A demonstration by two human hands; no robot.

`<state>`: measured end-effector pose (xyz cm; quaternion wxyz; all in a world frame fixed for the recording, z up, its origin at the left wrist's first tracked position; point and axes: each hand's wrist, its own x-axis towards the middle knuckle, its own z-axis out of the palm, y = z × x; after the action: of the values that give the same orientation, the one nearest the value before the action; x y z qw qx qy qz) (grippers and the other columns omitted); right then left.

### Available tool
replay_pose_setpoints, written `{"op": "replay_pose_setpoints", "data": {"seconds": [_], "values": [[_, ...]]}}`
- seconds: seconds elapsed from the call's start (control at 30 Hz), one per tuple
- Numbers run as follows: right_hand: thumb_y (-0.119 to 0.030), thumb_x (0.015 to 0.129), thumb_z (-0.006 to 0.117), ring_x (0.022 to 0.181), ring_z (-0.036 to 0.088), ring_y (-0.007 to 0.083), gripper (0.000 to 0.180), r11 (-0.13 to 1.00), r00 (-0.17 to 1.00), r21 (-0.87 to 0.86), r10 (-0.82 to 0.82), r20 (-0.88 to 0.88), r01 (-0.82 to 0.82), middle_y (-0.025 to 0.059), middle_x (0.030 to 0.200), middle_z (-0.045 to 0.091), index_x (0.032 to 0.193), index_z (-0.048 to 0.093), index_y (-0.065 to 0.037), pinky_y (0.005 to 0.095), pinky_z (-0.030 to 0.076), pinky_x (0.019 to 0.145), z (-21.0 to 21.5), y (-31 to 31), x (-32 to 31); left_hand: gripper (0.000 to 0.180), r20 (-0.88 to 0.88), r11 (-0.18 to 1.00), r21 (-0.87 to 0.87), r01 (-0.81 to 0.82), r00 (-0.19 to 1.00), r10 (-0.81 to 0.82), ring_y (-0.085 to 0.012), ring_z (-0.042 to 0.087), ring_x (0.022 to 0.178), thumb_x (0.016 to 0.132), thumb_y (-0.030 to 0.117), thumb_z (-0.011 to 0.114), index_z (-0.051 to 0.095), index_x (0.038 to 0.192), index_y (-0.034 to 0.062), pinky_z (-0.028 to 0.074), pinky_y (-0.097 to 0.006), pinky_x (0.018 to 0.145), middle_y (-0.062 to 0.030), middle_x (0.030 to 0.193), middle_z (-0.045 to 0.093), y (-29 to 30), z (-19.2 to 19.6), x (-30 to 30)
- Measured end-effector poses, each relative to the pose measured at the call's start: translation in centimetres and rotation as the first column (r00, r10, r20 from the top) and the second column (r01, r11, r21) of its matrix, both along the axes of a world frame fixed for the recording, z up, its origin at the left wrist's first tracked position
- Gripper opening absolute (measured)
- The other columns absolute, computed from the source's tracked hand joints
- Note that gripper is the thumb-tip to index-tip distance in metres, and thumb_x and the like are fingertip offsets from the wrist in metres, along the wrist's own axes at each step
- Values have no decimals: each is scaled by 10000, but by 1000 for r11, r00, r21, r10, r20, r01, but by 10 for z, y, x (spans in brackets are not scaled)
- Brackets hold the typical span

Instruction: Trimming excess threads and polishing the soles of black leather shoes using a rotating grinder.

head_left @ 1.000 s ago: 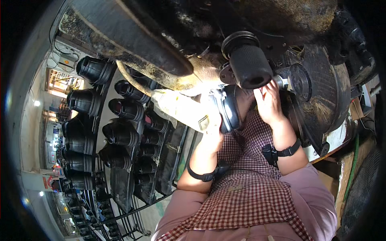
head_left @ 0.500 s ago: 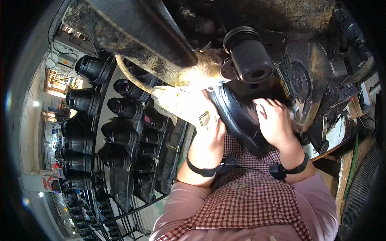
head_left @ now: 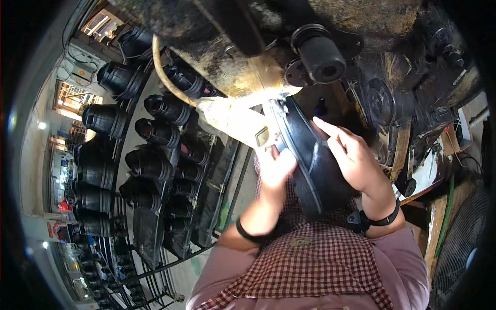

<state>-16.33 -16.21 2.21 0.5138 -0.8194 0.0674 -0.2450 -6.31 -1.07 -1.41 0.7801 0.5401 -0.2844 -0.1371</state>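
Note:
A black shoe (head_left: 308,147) is held in front of my apron, one end up against the brightly lit working head (head_left: 279,101) of a dark, worn machine. A pale seam line and a ridged sole edge run along its left side. My left hand (head_left: 275,168) is closed on the shoe's left edge, just below a light-coloured metal guard (head_left: 227,121). On the other side, my right hand (head_left: 356,160) grips the shoe's upper, its fingers pointing toward the machine. The far end of the shoe is partly hidden by glare.
Racks of black shoes (head_left: 150,165) stand at the left. A black cylinder (head_left: 323,59) juts from the machine above the shoe. A curved hose (head_left: 161,72) hangs beside the guard. At the right are a wheel (head_left: 382,103) and a fan grille (head_left: 462,248).
The shoe has turned and come down toward me, showing more of its side. My left hand has shifted lower along its edge. My right fingers have straightened somewhat.

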Motion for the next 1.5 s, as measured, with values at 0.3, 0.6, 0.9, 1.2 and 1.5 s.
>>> {"op": "replay_pose_setpoints", "data": {"seconds": [0.3, 0.6, 0.9, 1.2, 1.5], "values": [[-119, 1014, 369, 1171, 539, 190, 332, 888, 994, 448, 68, 90, -101, 152, 1252, 589, 1237, 556, 41, 298, 379, 1021, 8, 6, -2, 802, 51, 998, 56, 23, 998, -25, -293, 330, 1356, 789, 221, 514, 191, 1446, -107, 225, -375, 1118, -219, 1462, 332, 29, 7, -41], [-142, 1016, 340, 1284, 457, 273, 357, 987, 984, 145, 42, 173, -68, 201, 1363, 489, 1257, 563, -1, 356, 327, 1067, -10, 4, -5, 828, -16, 962, 268, -47, 998, 53, -283, 459, 1260, 745, 323, 574, 321, 1406, -107, 334, -370, 1068, -210, 1399, 433, 32, 35, -5], [-110, 989, 372, 1180, 564, 318, 355, 998, 980, 13, -66, 189, 64, 215, 1386, 470, 1281, 556, -29, 349, 435, 974, -21, 8, 6, 672, 345, 986, 124, -109, 937, 60, -241, 496, 1158, 780, 107, 691, 399, 1360, -64, 398, -375, 991, -147, 1254, 521, 27, 4, 56], [-258, 1035, 276, 1282, 455, 270, 502, 946, 959, 317, -29, 282, -64, 201, 1453, 380, 1410, 321, 74, 368, 342, 1071, -44, 1, 13, 618, -391, 992, 16, 121, 914, -105, -199, 543, 1111, 870, 187, 568, 330, 1394, -40, 467, -321, 937, -138, 1270, 501, 6, 24, 66], [-387, 980, 456, 652, 339, 55, 365, 962, 880, 270, -164, 445, 42, 9, 815, 412, 1001, 425, -24, 195, 301, 578, -53, 19, -5, 677, -292, 995, 60, 77, 955, -56, -254, 487, 1218, 874, 205, 570, 275, 1428, -49, 418, -373, 1013, -177, 1378, 434, 6, 21, 65]]}}
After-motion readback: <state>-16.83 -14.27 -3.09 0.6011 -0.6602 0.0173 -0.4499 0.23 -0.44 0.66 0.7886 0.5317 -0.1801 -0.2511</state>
